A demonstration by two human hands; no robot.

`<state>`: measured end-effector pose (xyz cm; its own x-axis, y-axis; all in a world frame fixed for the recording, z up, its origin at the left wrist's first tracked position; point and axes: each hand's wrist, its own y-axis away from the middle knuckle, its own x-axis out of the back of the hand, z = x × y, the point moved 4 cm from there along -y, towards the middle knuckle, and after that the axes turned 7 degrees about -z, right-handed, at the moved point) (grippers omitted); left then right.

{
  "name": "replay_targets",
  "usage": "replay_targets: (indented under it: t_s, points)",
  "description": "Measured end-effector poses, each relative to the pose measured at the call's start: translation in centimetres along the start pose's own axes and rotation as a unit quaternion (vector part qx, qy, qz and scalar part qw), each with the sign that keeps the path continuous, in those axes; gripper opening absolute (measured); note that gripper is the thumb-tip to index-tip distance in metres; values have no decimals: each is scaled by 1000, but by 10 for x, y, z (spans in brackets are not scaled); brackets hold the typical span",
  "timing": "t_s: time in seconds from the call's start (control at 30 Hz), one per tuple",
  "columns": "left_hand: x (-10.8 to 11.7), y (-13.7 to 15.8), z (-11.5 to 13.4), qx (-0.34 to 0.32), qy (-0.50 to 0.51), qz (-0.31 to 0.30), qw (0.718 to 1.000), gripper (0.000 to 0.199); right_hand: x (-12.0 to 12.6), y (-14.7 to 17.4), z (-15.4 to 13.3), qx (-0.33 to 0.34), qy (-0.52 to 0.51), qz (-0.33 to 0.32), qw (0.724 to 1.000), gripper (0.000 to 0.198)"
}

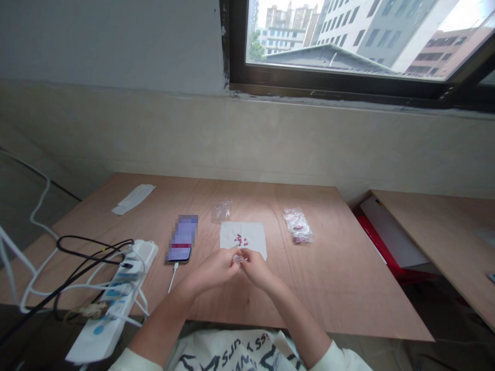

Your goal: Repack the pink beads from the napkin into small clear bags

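Observation:
My left hand (224,264) and my right hand (253,264) meet at the near edge of a white sheet of paper (227,233). Their fingertips are closed in a pinch on a small clear plastic bag (239,258), mostly hidden by the fingers. Just beyond them, several small dark-red beads (240,240) lie loose on the paper. An empty-looking clear bag (222,211) rests behind the paper. To the right is a crinkled pile of clear bags (297,225) with red bits inside.
A phone (183,238) with a white charging cable (172,278) lies left of the paper. At the table's left edge, a white power strip (145,255) carries tangled cords. A folded white strip (133,199) lies at the back left. Another table (436,221) stands to the right.

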<state>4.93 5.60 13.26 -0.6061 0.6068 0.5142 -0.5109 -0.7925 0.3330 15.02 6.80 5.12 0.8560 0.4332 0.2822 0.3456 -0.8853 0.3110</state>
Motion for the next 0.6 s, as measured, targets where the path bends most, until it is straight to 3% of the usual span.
replay_targets:
  t_s: [0.1,0.2,0.33,0.43,0.5,0.6]
  points:
    - [0,4,-6,-10,53,-29,998,28,1,0,8,-21,-39,13,999,23]
    - [0,3,-29,-1,146,-17,989,40,7,4,12,-48,-126,19,991,30]
    - [-5,-1,-68,42,208,78,974,41,4,10,3,-61,-248,-108,961,27]
    - [-26,-9,-78,36,287,3,957,37,-1,9,-7,-30,-272,-181,945,23]
    - [-36,-13,-81,44,344,-24,938,37,-3,5,-7,-30,-276,-174,945,21]
    - [-33,-19,-92,75,369,44,925,33,2,-5,5,-53,-274,-85,956,23]
